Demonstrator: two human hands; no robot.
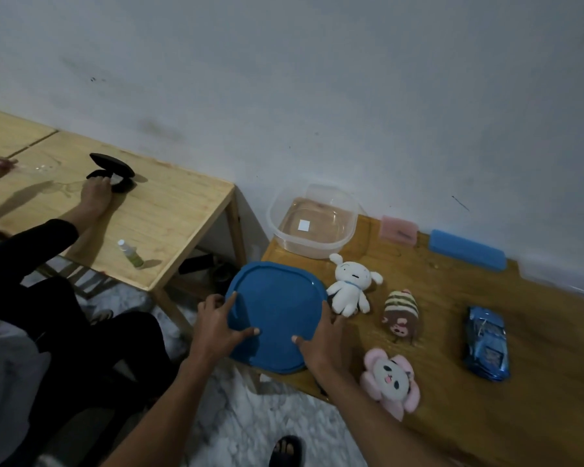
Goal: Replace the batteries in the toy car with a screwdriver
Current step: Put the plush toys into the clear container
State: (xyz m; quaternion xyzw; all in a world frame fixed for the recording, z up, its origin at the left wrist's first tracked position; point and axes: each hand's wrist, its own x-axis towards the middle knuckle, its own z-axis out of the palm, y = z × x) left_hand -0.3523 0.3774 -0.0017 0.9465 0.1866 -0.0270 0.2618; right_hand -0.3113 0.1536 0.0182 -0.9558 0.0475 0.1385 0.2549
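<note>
Both hands hold a blue lid (277,315) at the desk's (520,416) left corner, where it hangs partly past the edge: the left hand (216,326) has its grip closed on the left rim, thumb on top and forefinger stretched along the rim, and the right hand (319,345) has its grip closed on the lower right rim, thumb pressed on the top face. Beyond the lid a clear tub (314,220) sits open by the wall. Three plush toys lie just right of the lid: a white one (349,286), a striped brown one (402,313) and a pink one (390,382). Further right, well apart from the hands, the blue car (486,342) lies on the desk. Against the wall rest a pink block (398,230) and a blue case (467,249). At a paler desk (169,210) to the left, another person's hand (96,193) touches a black case (113,170), with a small bottle (130,253) nearby
</note>
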